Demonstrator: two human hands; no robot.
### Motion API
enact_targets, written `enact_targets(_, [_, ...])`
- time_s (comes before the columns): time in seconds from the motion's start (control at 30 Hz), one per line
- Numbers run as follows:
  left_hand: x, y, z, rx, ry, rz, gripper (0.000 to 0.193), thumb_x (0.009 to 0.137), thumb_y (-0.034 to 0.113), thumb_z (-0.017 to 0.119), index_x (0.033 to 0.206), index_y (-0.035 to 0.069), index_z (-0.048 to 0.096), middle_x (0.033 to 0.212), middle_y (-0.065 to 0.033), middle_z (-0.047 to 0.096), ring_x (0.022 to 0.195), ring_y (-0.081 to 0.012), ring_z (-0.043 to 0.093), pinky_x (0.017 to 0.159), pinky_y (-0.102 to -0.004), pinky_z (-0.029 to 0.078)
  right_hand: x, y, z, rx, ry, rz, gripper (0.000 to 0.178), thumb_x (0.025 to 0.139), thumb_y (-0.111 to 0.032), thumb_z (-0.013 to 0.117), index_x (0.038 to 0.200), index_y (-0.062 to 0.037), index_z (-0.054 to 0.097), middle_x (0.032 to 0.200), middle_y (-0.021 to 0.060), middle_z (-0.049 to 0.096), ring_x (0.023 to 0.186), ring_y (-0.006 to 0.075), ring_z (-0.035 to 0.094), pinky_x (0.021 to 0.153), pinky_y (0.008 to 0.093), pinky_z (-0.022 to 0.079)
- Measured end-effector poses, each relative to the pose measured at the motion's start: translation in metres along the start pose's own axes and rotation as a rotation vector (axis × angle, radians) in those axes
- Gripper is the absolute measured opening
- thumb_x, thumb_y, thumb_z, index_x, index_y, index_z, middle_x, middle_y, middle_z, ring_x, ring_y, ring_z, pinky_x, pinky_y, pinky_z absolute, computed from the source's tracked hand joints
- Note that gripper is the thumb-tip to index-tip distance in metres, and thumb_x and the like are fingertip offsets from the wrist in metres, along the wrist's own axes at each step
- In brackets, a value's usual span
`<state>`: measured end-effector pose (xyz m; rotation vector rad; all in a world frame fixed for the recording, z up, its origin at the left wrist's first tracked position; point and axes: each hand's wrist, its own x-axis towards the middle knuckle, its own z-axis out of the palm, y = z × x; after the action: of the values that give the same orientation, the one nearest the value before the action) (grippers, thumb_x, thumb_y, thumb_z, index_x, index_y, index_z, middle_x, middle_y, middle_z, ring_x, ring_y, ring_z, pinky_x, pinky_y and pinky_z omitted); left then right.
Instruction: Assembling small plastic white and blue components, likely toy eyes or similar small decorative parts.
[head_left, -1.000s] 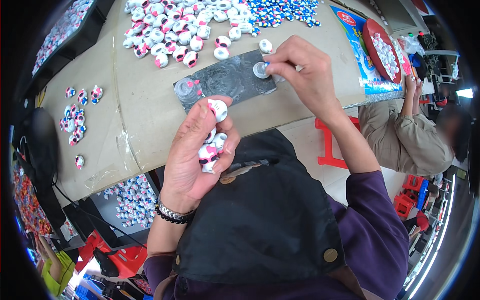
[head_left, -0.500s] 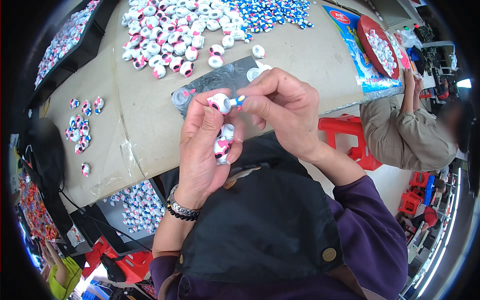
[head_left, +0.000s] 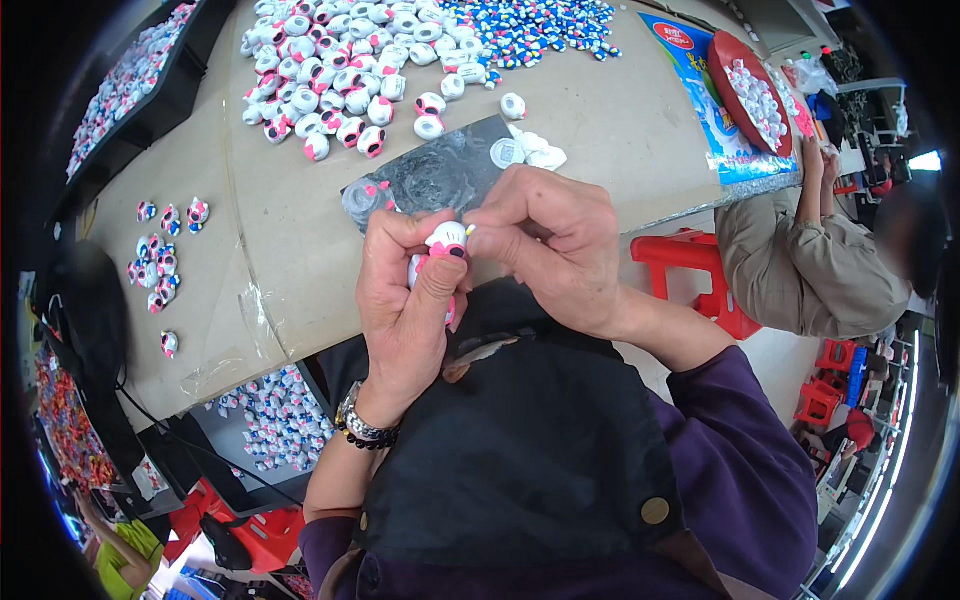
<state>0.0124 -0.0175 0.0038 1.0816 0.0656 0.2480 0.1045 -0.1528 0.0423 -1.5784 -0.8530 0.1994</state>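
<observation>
My left hand [head_left: 405, 310] is closed around a small white toy head [head_left: 447, 236] with pink trim and a dark face patch. More pink and white shows below it in the same palm, mostly hidden by my thumb. My right hand [head_left: 565, 250] pinches a small toy body [head_left: 470, 230] against the head's right side; only a yellow tip is visible between the fingertips. Just beyond my hands lies a dark grey slab [head_left: 440, 172] with a few small pink pieces [head_left: 378, 190] on its left end.
Loose white heads [head_left: 350, 75] and small blue bodies [head_left: 545, 30] are heaped across the table's far side. Several assembled figures [head_left: 155, 262] stand at left. A red dish [head_left: 722, 75] of white parts sits at right, near a seated co-worker [head_left: 840, 255]. Below the left edge is a full bin [head_left: 280, 420].
Both hands have drawn slightly lower and closer together. The head has turned in my left fingers, and the blue body seen earlier is now nearly covered at the head's side.
</observation>
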Motion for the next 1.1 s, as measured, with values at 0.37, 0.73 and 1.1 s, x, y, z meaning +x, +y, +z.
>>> enact_targets(0.37, [-0.009, 0.041, -0.02, 0.258, 0.316, -0.069, 0.02, 0.097, 0.015, 0.054, 0.112, 0.003, 0.051, 0.079, -0.0007, 0.054, 0.055, -0.0014, 0.042, 0.045, -0.0161, 0.032, 0.042, -0.013, -0.015, -0.041, -0.211, 0.218, 0.011, 0.081, -0.003, 0.068, 0.091, -0.0008, 0.067, 0.071, 0.0037, 0.066, 0.066, 0.0082, 0.06, 0.058, 0.0232, 0.045])
enact_targets(0.73, [0.009, 0.088, -0.171, 1.495, 0.631, 0.037, 0.026, 0.093, 0.022, 0.06, 0.111, 0.002, 0.061, 0.075, 0.002, 0.049, 0.066, -0.0054, 0.042, 0.055, -0.0196, 0.034, 0.102, 0.108, -0.091, -1.12, 0.017, -0.141, 0.015, 0.081, -0.012, 0.066, 0.096, -0.0082, 0.067, 0.089, 0.0113, 0.06, 0.082, 0.032, 0.062, 0.069, 0.0418, 0.05])
enact_targets(1.1, [0.004, 0.079, -0.085, -0.841, 0.166, -0.167, 0.033, 0.092, 0.011, 0.05, 0.118, -0.008, 0.051, 0.103, -0.0178, 0.055, 0.087, -0.0239, 0.05, 0.044, -0.024, 0.041, 0.082, 0.101, -0.097, -1.07, 0.042, -0.122, 0.015, 0.082, -0.008, 0.062, 0.097, -0.0068, 0.058, 0.086, 0.0158, 0.058, 0.076, 0.0352, 0.059, 0.066, 0.0446, 0.049])
